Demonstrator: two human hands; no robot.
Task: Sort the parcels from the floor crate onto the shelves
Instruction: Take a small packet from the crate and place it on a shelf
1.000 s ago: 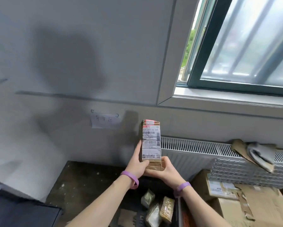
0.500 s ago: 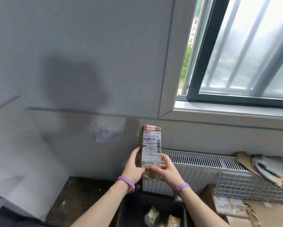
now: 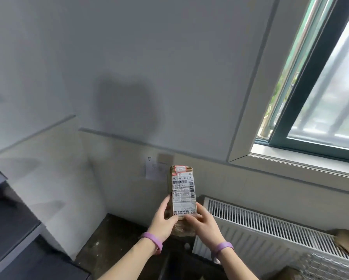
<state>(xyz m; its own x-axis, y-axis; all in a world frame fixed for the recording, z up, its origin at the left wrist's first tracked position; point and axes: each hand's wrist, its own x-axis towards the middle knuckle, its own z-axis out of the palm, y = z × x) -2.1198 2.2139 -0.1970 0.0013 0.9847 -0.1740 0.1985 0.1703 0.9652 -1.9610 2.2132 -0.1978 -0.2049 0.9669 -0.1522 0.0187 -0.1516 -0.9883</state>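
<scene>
I hold a small brown parcel (image 3: pixel 182 190) upright in front of me, its white shipping label facing me. My left hand (image 3: pixel 163 220) grips its lower left edge, thumb on the label side. My right hand (image 3: pixel 204 223) grips its lower right corner. Both wrists wear purple bands. Dark shelf boards (image 3: pixel 9 231) show at the left edge. Only the dark rim of the floor crate (image 3: pixel 167 265) shows, between my forearms at the bottom.
A white radiator (image 3: pixel 270 229) runs along the wall at the right, below a window (image 3: pixel 321 87). A paper note (image 3: pixel 155 168) is stuck to the wall behind the parcel. Crumpled cardboard (image 3: pixel 347 239) lies on the radiator's right end. Dark floor (image 3: pixel 113 239) shows below.
The view has swung left and upward: the crate's contents and the cardboard boxes at the right have dropped out of sight, and shelf boards appear at the left. Both hands keep holding the parcel upright.
</scene>
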